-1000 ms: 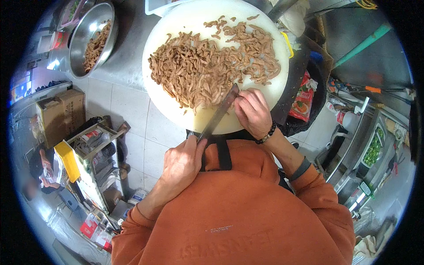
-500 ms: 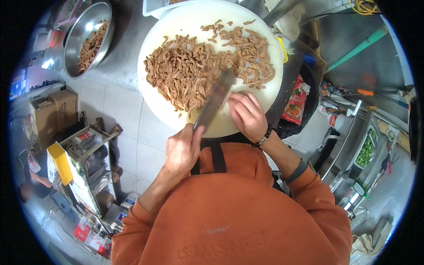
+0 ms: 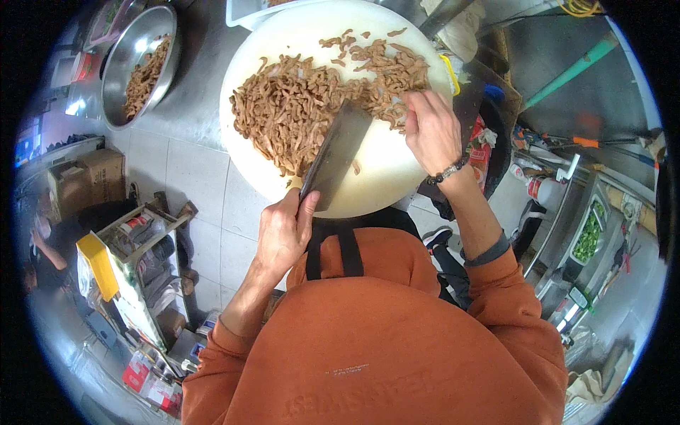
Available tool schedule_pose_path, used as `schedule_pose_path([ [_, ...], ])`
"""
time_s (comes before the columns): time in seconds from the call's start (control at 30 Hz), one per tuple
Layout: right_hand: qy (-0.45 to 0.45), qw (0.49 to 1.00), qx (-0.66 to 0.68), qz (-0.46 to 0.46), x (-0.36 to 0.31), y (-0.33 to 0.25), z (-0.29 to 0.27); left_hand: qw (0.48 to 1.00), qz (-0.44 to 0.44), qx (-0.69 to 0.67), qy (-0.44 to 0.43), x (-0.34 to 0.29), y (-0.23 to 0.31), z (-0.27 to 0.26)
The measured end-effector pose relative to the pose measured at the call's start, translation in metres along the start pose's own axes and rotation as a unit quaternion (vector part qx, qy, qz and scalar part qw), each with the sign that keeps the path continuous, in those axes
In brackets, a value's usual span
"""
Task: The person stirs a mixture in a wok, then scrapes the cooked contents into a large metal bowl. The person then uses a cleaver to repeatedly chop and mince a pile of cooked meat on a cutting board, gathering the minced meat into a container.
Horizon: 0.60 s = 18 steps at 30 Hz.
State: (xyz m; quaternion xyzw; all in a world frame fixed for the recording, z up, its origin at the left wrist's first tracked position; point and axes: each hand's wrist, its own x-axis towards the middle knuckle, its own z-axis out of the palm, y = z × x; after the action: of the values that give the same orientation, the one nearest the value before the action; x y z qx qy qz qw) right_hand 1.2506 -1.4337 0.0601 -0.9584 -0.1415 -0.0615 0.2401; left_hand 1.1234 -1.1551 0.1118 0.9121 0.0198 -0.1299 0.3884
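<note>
A thick round white cutting board (image 3: 386, 166) carries a large heap of brown cooked meat strips (image 3: 280, 106) on its left side. A thinner spread of the same strips lies at its upper right. My left hand (image 3: 278, 232) is closed round the handle end of a cleaver (image 3: 342, 145), its broad blade slanting up and right between heap and bare board. My right hand (image 3: 432, 131) is at the right side of the board, fingers loosely bent and a little apart, fingertips at the edge of the thinner spread. Its thumb is partly hidden.
A steel bowl (image 3: 166, 74) with more meat strips stands at upper left on the metal counter (image 3: 202, 78). A white tray (image 3: 244, 13) touches the board's far side. At right are a black bag-lined bin (image 3: 496, 117) and a tray of chopped greens (image 3: 586, 237). Shelving (image 3: 134, 241) stands lower left.
My right hand has moved up and right, from beside the blade to the meat strips at the board's right. The cleaver has shifted slightly left and down, its blade turned flatter to view.
</note>
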Motion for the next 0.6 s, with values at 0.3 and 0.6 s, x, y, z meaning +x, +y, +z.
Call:
schedule_pose_path([
  [0.3,0.056,0.998,0.033,0.012,-0.002,0.000,0.010,0.999,0.007,0.034,-0.022,-0.017,0.018,-0.009],
  [0.6,-0.021,1.000,0.011,0.016,0.013,0.001,0.002,1.000,0.007,0.001,-0.010,-0.002,-0.001,-0.001],
])
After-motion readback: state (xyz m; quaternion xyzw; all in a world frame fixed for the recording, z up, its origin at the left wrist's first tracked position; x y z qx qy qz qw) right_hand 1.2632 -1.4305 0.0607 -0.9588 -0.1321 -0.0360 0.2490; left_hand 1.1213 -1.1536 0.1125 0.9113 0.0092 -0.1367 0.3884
